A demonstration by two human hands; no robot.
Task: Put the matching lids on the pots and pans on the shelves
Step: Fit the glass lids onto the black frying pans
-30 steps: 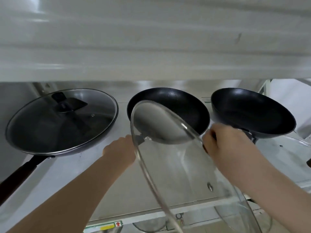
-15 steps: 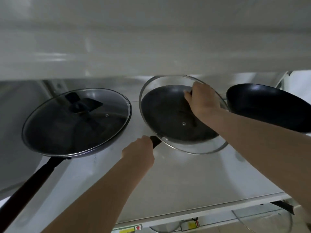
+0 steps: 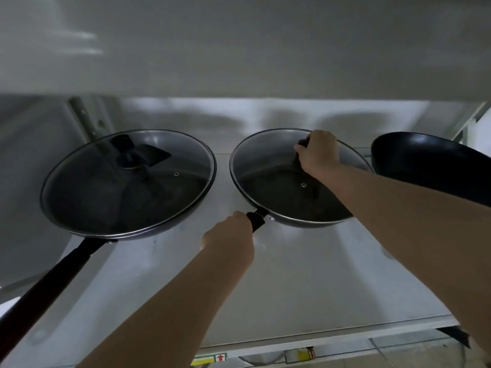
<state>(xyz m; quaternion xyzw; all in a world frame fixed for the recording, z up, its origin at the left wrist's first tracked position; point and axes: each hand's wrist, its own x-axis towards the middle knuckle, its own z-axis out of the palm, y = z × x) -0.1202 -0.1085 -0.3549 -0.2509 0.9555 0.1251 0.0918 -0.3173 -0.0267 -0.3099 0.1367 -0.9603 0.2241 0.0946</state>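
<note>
Three black pans stand on a white shelf [image 3: 305, 288]. The left pan [image 3: 127, 216] carries a glass lid [image 3: 119, 187] with a black knob. On the middle pan [image 3: 305, 220] lies a second glass lid [image 3: 265, 179], flat on the rim. My right hand [image 3: 317, 152] is closed around this lid's black knob. My left hand [image 3: 229, 239] grips the middle pan's black handle at the front. The right pan [image 3: 430, 166] has no lid and is partly cut off by the frame edge.
The left pan's long dark handle [image 3: 45, 288] sticks out toward the front left. A shelf board [image 3: 239, 49] hangs low overhead. Below the front edge at the right, another glass lid [image 3: 414, 351] shows on a lower level. A metal upright [image 3: 85, 118] stands at the back left.
My right hand carried the glass lid up from the front and set it down flat on the middle pan. My left hand kept its grip on the pan's handle.
</note>
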